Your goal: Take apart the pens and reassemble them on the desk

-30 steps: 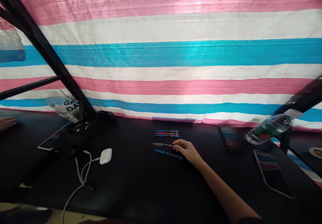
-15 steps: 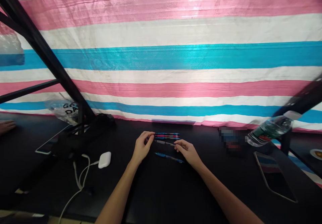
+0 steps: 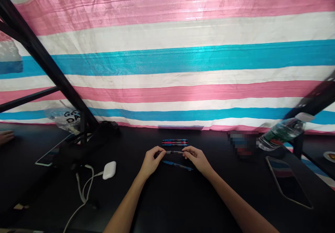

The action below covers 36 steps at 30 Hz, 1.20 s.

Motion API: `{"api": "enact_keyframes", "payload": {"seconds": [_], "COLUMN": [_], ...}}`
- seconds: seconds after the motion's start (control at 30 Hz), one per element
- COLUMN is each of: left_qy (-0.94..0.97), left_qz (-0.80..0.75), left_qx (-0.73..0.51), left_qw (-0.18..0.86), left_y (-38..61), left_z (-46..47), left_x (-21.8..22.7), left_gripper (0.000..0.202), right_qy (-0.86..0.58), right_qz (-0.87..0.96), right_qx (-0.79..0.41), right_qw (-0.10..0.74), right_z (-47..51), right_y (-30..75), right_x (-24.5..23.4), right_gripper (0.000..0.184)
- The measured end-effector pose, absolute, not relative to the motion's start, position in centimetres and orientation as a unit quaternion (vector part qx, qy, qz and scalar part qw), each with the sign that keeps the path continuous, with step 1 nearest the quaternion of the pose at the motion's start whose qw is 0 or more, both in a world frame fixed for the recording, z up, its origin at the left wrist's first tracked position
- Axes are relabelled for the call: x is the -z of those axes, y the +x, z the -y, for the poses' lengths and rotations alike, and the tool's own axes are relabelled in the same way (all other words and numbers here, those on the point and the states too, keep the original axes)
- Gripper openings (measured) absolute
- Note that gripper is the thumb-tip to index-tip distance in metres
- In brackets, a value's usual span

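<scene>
A grey, partly clear pen (image 3: 174,152) lies level between my two hands. My left hand (image 3: 153,159) pinches its left end, and my right hand (image 3: 195,158) pinches its right end; the fingers hide both tips. Just beyond it, a blue pen (image 3: 175,140), a red pen (image 3: 173,143) and another blue pen (image 3: 175,145) lie side by side in a close row. Nearer to me, a separate blue pen (image 3: 178,165) rests on the black table (image 3: 180,198), slanting down to the right.
To the left are a white earphone case (image 3: 109,170), white cables (image 3: 85,191), a phone (image 3: 53,151) and a black metal post (image 3: 52,65). On the right, a phone (image 3: 288,180) lies near a tilted plastic bottle (image 3: 282,133). Another person's hand (image 3: 5,137) shows at far left.
My left hand has moved from the row of pens down to the grey pen's left end and closed on it. That pen has turned from slanted to level; my right hand still holds it.
</scene>
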<state>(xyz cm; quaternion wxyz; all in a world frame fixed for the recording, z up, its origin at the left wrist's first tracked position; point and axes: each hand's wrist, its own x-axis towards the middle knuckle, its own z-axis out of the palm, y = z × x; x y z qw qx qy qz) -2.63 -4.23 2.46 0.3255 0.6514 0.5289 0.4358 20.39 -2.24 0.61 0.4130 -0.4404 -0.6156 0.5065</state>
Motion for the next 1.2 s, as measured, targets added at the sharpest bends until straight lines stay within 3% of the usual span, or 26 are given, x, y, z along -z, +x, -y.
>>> {"api": "enact_keyframes", "payload": {"seconds": [0.2, 0.43, 0.77, 1.2], "left_qy": [0.612, 0.576, 0.59, 0.532], "left_qz": [-0.537, -0.537, -0.53, -0.547], "left_qx": [-0.461, -0.476, -0.471, -0.532], "left_qw": [0.352, 0.39, 0.385, 0.367], "left_y": [-3.1, -3.0, -2.8, -3.3], "left_z": [4.0, 3.9, 4.0, 3.5], "left_x": [-2.5, -2.4, -2.0, -2.3], "left_gripper": [0.028, 0.024, 0.027, 0.03], "right_qy": [-0.464, -0.518, -0.546, -0.552], "right_qz": [0.589, 0.483, 0.586, 0.606], "right_qx": [-0.488, -0.453, -0.354, -0.336], "right_qw": [0.446, 0.541, 0.483, 0.465], "right_z": [1.7, 0.7, 2.0, 2.3], "right_y": [21.1, 22.0, 20.9, 20.7], "right_x": [-0.1, 0.2, -0.2, -0.1], "right_gripper": [0.024, 0.018, 0.02, 0.018]}}
